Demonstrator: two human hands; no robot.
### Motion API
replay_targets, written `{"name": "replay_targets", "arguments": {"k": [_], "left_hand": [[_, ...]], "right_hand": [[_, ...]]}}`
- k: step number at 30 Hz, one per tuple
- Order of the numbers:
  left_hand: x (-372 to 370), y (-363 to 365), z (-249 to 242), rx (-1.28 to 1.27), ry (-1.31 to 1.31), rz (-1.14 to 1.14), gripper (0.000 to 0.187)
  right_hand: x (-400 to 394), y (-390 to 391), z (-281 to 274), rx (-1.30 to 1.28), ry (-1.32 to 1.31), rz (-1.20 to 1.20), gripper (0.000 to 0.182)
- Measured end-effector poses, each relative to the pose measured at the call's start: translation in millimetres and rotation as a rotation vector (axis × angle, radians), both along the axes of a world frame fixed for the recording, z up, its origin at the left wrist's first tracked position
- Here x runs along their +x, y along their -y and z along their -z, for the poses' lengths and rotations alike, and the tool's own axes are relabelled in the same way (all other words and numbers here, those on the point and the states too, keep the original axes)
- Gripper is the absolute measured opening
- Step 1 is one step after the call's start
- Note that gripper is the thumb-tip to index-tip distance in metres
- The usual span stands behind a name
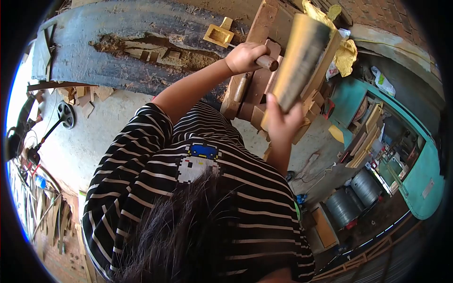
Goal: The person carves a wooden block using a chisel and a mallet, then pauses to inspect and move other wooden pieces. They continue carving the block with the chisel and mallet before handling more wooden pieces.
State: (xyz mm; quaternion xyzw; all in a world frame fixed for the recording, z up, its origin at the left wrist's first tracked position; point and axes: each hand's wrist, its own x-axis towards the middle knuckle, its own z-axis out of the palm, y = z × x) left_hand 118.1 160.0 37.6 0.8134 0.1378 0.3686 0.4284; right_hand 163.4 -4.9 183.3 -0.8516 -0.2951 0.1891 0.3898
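Observation:
My left hand [245,56] is closed around a chisel [267,63], its wooden handle end sticking out on the right. The thin blade runs left from my fist toward a small yellowish wooden piece [219,36] with a rectangular hollow. That piece lies on the worn dark bench top, and the blade tip overlaps its right edge in this view. In my right hand [286,121] I grip a thick wooden block [302,59], raised and tilted, slightly blurred. It is pale on one side and dark on the other. Another wooden-handled tool [241,88] lies below my left hand.
The dark bench [122,23] has a ragged, broken-out hollow [155,49] full of shavings. Brown boards stand close to my hands, beside a crumpled yellow sack [345,57]. A teal cabinet [422,177] and metal drums [343,207] are at right. Wood scraps [87,96] litter the floor at left.

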Motion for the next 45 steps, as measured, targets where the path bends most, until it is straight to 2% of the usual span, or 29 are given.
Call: {"name": "replay_targets", "arguments": {"k": [1, 2, 4, 5, 6, 8, 9, 12, 20, 22, 23, 27, 34, 40, 45], "left_hand": [[1, 0, -1, -0.003, 0.018, -0.001, 0.026], [2, 1, -1, -0.010, 0.035, 0.000, 0.026], [1, 2, 1, -0.013, 0.028, 0.003, 0.027], [1, 2, 0, -0.010, 0.037, 0.002, 0.026], [2, 3, -1, -0.007, 0.047, 0.002, 0.026], [2, 7, -2, 0.004, 0.029, 0.003, 0.024], [2, 7, -2, 0.020, 0.008, 0.003, 0.023], [2, 8, -1, 0.032, 0.040, 0.017, 0.023], [1, 11, 2, 0.029, -0.028, 0.068, 0.027], [-2, 11, 2, 0.002, 0.007, 0.091, 0.030], [-5, 10, 2, -0.011, 0.012, 0.091, 0.030], [-17, 5, 1, -0.050, 0.044, 0.082, 0.030], [-27, 4, -7, -0.064, 0.026, 0.146, 0.028], [-41, 1, -3, -0.106, -0.022, 0.196, 0.026], [-54, -11, -7, -0.160, 0.098, 0.140, 0.026]], "right_hand": [[-5, -6, -14, 0.198, -0.089, 0.048, 0.053], [-7, -10, -26, 0.334, -0.019, 0.048, 0.046], [-5, 6, -9, 0.538, -0.170, 0.026, 0.040], [-18, -2, 2, 0.451, -0.139, 0.180, 0.041], [-13, -14, 8, 0.238, -0.067, -0.022, 0.044], [-16, -10, 34, -0.051, -0.017, 0.009, 0.045], [-16, -9, 28, -0.140, -0.011, 0.027, 0.047], [-15, -9, 12, -0.192, -0.049, 0.009, 0.047], [-9, 7, 23, -0.107, -0.219, 0.065, 0.044], [-13, 7, 21, -0.026, -0.225, 0.062, 0.042], [-18, 5, 20, 0.103, -0.249, 0.082, 0.040], [-20, 15, 22, 0.009, -0.258, 0.158, 0.043], [-21, 15, 21, 0.089, -0.372, 0.248, 0.044], [-11, 36, 31, -0.072, -0.288, 0.228, 0.045], [-7, 55, 46, -0.046, -0.281, 0.279, 0.045]]}}
